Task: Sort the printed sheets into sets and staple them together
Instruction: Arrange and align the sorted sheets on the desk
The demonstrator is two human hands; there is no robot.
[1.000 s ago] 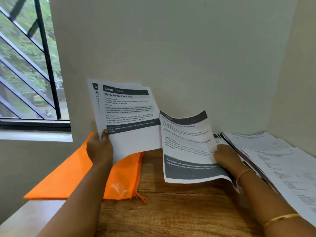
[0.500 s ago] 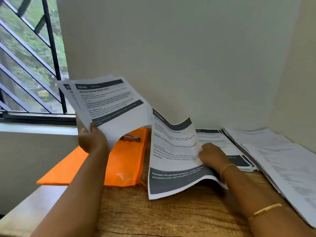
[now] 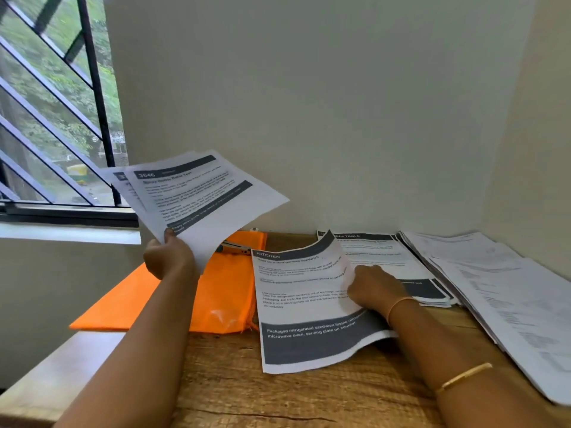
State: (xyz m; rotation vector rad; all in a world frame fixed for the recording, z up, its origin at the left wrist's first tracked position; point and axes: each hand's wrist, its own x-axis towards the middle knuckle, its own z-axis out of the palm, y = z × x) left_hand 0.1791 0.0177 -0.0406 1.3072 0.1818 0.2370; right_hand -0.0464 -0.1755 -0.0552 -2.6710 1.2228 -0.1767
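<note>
Sorting seemed midway: left grip (image 3: pixel 168 257) pinched a set (image 3: pixel 197 193), right grip (image 3: pixel 375 288) pinched one sheet (image 3: pixel 302 304) beside worktop piles (image 3: pixel 494 288); stapler (image 3: pixel 236 248) untouched.

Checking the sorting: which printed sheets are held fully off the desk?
The sheets headed 3646, gripped in the left hand; the KITCHEN sheet in the right hand touches the desk.

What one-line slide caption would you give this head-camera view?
Left hand holds up the spray-bottle sheets while right hand grips the kitchen sheet at the wooden desk.
</note>
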